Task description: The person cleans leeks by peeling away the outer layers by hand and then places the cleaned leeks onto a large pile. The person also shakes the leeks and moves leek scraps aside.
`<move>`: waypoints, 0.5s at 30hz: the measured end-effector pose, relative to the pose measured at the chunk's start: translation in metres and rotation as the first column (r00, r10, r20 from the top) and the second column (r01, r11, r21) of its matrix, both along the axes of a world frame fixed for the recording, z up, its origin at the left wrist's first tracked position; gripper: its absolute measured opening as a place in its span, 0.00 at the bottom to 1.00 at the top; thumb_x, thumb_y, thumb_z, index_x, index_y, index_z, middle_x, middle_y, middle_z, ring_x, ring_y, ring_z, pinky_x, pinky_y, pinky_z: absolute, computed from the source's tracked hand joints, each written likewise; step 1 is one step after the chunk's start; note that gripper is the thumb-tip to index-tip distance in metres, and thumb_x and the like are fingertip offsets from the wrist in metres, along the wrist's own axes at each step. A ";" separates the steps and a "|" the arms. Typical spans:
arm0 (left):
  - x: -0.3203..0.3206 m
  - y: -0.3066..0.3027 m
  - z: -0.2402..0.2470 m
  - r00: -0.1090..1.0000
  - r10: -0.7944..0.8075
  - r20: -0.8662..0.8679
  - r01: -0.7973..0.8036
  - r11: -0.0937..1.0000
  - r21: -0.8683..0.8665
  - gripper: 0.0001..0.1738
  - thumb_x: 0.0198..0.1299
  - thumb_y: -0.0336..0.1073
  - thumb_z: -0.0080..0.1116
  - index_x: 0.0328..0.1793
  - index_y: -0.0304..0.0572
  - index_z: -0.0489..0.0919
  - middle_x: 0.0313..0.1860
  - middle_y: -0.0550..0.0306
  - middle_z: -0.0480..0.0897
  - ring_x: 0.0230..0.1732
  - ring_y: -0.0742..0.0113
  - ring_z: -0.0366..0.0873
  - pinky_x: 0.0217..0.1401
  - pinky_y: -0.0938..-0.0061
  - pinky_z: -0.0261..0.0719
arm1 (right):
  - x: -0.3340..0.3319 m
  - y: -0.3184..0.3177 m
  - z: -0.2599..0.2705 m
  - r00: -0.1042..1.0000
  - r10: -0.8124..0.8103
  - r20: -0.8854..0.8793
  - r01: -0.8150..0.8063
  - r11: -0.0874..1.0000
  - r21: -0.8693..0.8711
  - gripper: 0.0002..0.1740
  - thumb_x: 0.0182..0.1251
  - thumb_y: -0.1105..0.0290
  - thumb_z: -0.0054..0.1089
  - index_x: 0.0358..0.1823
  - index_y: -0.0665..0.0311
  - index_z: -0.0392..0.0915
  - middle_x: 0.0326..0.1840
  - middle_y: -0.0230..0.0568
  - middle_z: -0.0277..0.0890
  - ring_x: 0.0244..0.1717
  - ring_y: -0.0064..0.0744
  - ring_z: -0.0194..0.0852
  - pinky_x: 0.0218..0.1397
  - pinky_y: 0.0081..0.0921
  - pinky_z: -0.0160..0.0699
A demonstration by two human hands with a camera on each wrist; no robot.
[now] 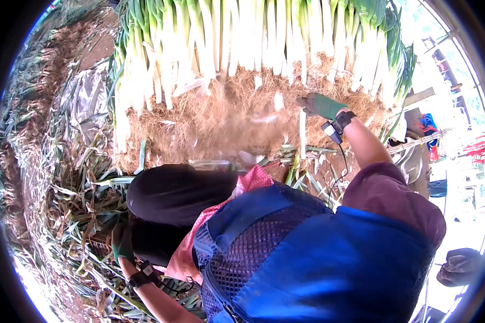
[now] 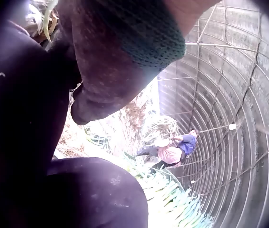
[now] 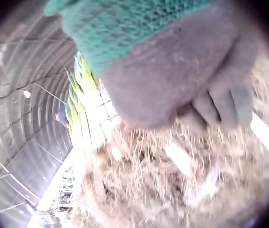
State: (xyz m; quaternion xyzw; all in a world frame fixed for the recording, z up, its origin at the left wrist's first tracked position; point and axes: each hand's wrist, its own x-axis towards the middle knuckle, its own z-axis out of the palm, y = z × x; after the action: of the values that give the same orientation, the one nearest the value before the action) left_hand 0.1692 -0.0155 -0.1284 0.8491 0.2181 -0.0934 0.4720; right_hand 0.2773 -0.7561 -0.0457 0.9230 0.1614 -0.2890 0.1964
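Note:
A dense row of long white-stalked green onions (image 1: 242, 37) lies across the top of the head view, their tan roots (image 1: 210, 118) toward the person. My right hand (image 1: 320, 105), in a green and grey work glove, is over the roots at the right. Its fingers (image 3: 210, 107) are curled in the right wrist view, gripping a green onion (image 1: 302, 134) whose white stalk shows beyond the fingertips. The left hand (image 1: 123, 243), gloved alike, hangs low beside the dark-trousered leg (image 1: 170, 196); in the left wrist view its glove (image 2: 110, 71) is close to the leg, with part of the fingers hidden.
Cut leaves and dry trimmings (image 1: 64, 215) litter the ground at the left. Behind the left hand is a brown slatted crate (image 1: 99, 243). Another person (image 2: 172, 152) works farther off under a ribbed tunnel roof (image 2: 229, 95). A pole (image 1: 420, 141) stands out at the right.

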 end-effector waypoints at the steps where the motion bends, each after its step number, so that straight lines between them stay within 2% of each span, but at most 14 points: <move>1: -0.002 0.011 -0.008 1.000 0.011 0.015 -0.010 0.999 -0.043 0.19 0.62 0.33 0.61 0.58 0.36 0.77 0.51 0.58 0.80 0.53 0.70 0.75 0.59 0.74 0.72 | -0.003 -0.002 -0.008 0.999 0.034 0.043 -0.033 0.999 -0.029 0.31 0.70 0.76 0.49 0.73 0.63 0.56 0.64 0.45 0.72 0.62 0.42 0.74 0.69 0.28 0.71; 3: -0.010 0.033 -0.028 0.998 0.042 0.040 -0.036 0.990 -0.134 0.19 0.63 0.34 0.62 0.58 0.36 0.77 0.50 0.58 0.80 0.51 0.70 0.75 0.58 0.76 0.72 | -0.009 -0.018 -0.036 0.986 0.115 0.125 -0.103 0.990 -0.097 0.30 0.71 0.72 0.49 0.73 0.66 0.56 0.61 0.51 0.74 0.59 0.45 0.75 0.65 0.33 0.74; 4: -0.016 0.026 -0.029 0.988 0.135 0.074 -0.116 0.971 -0.211 0.20 0.63 0.36 0.63 0.59 0.36 0.77 0.50 0.59 0.81 0.48 0.72 0.76 0.53 0.78 0.73 | -0.009 -0.018 -0.041 0.974 0.157 0.162 -0.137 0.982 -0.128 0.30 0.71 0.69 0.49 0.72 0.67 0.56 0.59 0.54 0.75 0.58 0.47 0.76 0.64 0.35 0.75; 6: -0.024 0.023 -0.020 0.981 0.190 0.047 -0.177 0.964 -0.198 0.20 0.63 0.37 0.64 0.59 0.37 0.77 0.49 0.60 0.81 0.46 0.74 0.75 0.50 0.79 0.73 | -0.002 -0.021 -0.048 0.990 -0.080 -0.116 0.086 0.995 0.051 0.26 0.75 0.65 0.44 0.70 0.68 0.59 0.56 0.53 0.77 0.56 0.45 0.77 0.60 0.33 0.77; 7: -0.028 0.022 -0.018 0.975 0.219 0.034 -0.208 0.958 -0.195 0.21 0.63 0.38 0.64 0.59 0.37 0.77 0.49 0.61 0.81 0.45 0.74 0.75 0.48 0.80 0.73 | 0.001 -0.018 -0.034 0.974 -0.189 -0.127 0.207 0.967 0.145 0.25 0.76 0.63 0.41 0.70 0.67 0.60 0.55 0.53 0.77 0.55 0.44 0.78 0.60 0.34 0.78; 9: -0.038 0.032 -0.021 0.974 0.224 0.038 -0.210 0.952 -0.222 0.21 0.63 0.39 0.65 0.59 0.39 0.78 0.46 0.63 0.81 0.43 0.77 0.74 0.44 0.80 0.72 | 0.007 -0.010 -0.003 0.905 -0.388 -0.175 0.425 0.840 0.337 0.24 0.80 0.60 0.35 0.69 0.65 0.61 0.52 0.52 0.78 0.53 0.43 0.80 0.58 0.35 0.80; 11: -0.051 0.048 -0.025 0.968 0.248 0.040 -0.232 0.942 -0.241 0.20 0.63 0.39 0.65 0.58 0.40 0.79 0.44 0.65 0.81 0.41 0.78 0.73 0.41 0.81 0.70 | 0.004 0.008 -0.015 0.875 -0.484 -0.031 0.483 0.865 0.133 0.23 0.80 0.61 0.34 0.71 0.60 0.59 0.49 0.51 0.79 0.49 0.39 0.81 0.56 0.38 0.81; 12: -0.060 0.053 -0.027 0.960 0.278 0.044 -0.259 0.934 -0.246 0.20 0.63 0.39 0.65 0.58 0.40 0.79 0.43 0.66 0.81 0.40 0.79 0.73 0.41 0.81 0.70 | 0.002 -0.021 -0.053 0.964 -0.246 0.102 0.230 0.962 0.144 0.23 0.79 0.64 0.36 0.72 0.59 0.58 0.51 0.49 0.78 0.48 0.38 0.82 0.56 0.39 0.81; 13: -0.067 0.057 -0.028 0.950 0.307 0.046 -0.287 0.925 -0.249 0.19 0.63 0.40 0.65 0.57 0.40 0.79 0.42 0.67 0.80 0.40 0.79 0.73 0.40 0.81 0.70 | 0.000 -0.050 -0.093 0.963 0.008 0.270 -0.033 0.995 0.089 0.23 0.78 0.67 0.38 0.72 0.57 0.57 0.52 0.47 0.78 0.47 0.38 0.82 0.55 0.39 0.82; 14: -0.073 0.061 -0.030 0.939 0.339 0.048 -0.318 0.915 -0.249 0.19 0.63 0.40 0.65 0.57 0.41 0.79 0.41 0.67 0.80 0.39 0.80 0.72 0.39 0.82 0.69 | -0.001 -0.024 -0.063 0.990 -0.117 0.082 0.107 0.987 0.122 0.24 0.77 0.69 0.39 0.73 0.56 0.57 0.54 0.46 0.77 0.49 0.39 0.81 0.56 0.39 0.82; 15: -0.077 0.065 -0.033 0.927 0.371 0.054 -0.347 0.904 -0.251 0.19 0.63 0.40 0.65 0.56 0.41 0.79 0.40 0.68 0.80 0.38 0.80 0.72 0.39 0.82 0.69 | -0.003 -0.007 -0.043 0.965 -0.239 -0.107 0.252 0.960 0.125 0.25 0.76 0.70 0.40 0.73 0.56 0.57 0.56 0.46 0.76 0.50 0.40 0.81 0.57 0.39 0.81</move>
State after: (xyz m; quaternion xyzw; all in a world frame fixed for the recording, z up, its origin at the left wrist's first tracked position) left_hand 0.0924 0.0491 -0.1610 0.7356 0.3340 0.0124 0.5892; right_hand 0.2743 -0.7630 -0.0888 0.9330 0.0740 -0.3411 0.0873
